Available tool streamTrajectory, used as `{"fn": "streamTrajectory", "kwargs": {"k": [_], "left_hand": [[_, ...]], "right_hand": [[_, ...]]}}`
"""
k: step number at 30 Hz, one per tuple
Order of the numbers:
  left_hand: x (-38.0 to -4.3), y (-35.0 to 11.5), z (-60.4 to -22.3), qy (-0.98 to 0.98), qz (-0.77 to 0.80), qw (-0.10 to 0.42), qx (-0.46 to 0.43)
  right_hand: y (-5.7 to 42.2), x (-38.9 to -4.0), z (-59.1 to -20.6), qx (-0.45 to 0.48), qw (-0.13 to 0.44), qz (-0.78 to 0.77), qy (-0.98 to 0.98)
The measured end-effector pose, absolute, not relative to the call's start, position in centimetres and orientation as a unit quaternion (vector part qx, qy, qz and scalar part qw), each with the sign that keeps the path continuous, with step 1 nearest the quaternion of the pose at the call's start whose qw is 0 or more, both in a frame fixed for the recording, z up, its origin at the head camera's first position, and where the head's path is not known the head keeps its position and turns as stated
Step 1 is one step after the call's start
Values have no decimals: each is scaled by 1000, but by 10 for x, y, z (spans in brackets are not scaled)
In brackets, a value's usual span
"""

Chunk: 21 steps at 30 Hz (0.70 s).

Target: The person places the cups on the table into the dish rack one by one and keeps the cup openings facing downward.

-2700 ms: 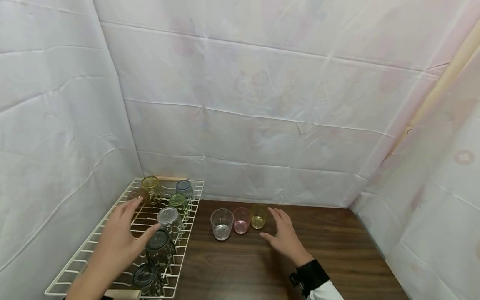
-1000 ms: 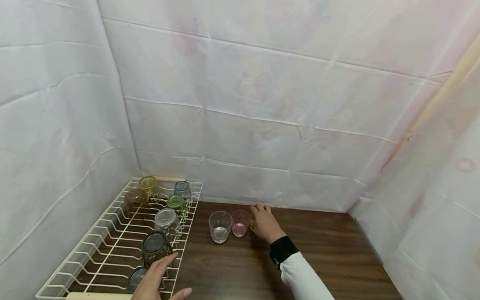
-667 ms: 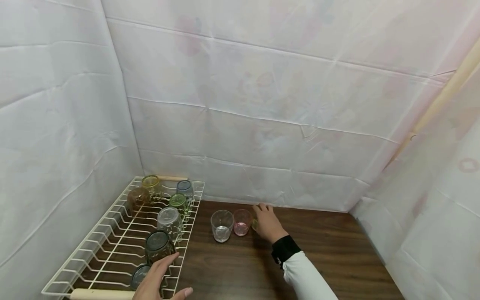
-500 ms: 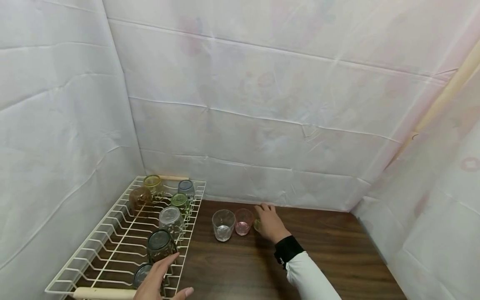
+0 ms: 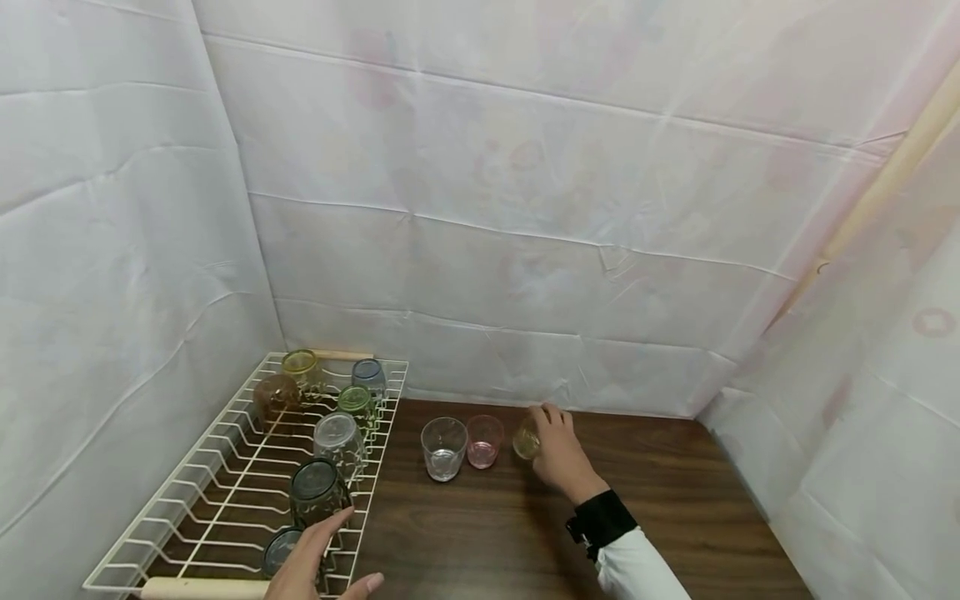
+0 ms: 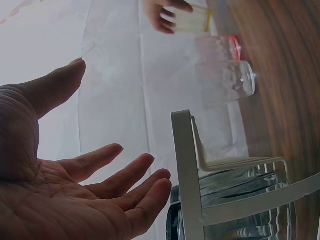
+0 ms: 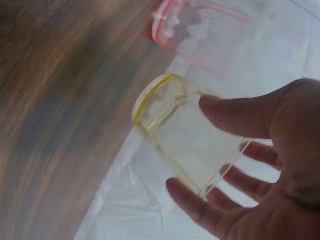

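Observation:
My right hand (image 5: 561, 450) grips a clear yellow-tinted glass (image 5: 527, 440), thumb on one side and fingers on the other. The right wrist view shows the glass (image 7: 180, 130) with a yellow ring at its base; it looks slightly raised off the table. To its left stand a pink glass (image 5: 484, 443) and a larger clear glass (image 5: 443, 450), both upright. My left hand (image 5: 307, 562) hovers by the near right corner of the white wire rack (image 5: 225, 500), fingers spread, holding nothing. In the left wrist view that hand (image 6: 95, 190) is beside the rack's frame.
Several upturned glasses stand on the rack: a dark grey one (image 5: 318, 490), a clear one (image 5: 339, 442), a green one (image 5: 357, 406), a blue one (image 5: 370, 379), a yellow one (image 5: 302, 372) and an amber one (image 5: 276, 398). White sheeting (image 5: 480, 275) hangs behind the brown wooden table (image 5: 465, 542).
My right hand has closed on the yellow glass and moved it a little right, away from the pink glass. My left hand came back from over the rack to its near corner and stays there.

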<state>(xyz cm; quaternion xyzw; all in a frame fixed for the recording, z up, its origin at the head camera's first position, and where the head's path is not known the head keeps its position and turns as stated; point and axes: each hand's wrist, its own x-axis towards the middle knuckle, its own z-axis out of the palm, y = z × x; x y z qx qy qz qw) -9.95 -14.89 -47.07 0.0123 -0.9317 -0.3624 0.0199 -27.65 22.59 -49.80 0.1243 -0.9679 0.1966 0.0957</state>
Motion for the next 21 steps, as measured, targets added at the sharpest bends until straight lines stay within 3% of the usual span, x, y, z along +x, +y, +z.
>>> {"fn": "streamTrajectory", "kwargs": {"k": [9,21], "left_hand": [[-102,-147,-475,-932,-361,22,3],[-99,-140,-475,-926,-376,24,-1]], "right_hand": [[237,-246,-490,96,126,339,-927],[229,-195,-482,79,48,620,-779]]}}
